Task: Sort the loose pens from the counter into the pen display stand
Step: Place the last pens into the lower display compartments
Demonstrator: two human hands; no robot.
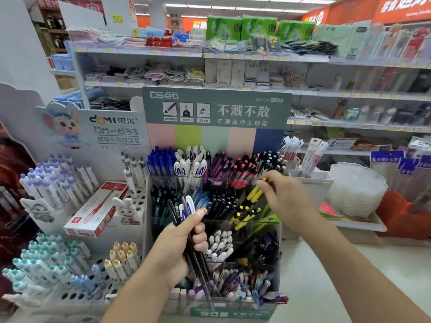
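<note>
Mid-air, right hand (283, 199) above pen display stand (268, 229)

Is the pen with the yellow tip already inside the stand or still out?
Still out. The right hand pinches the yellow-tipped pen above the pen display stand, near the compartment of yellow pens.

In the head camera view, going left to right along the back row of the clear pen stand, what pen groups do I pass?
Blue pens → white pens → purple pens → black pens with red tips → black pens with white tips.
</note>
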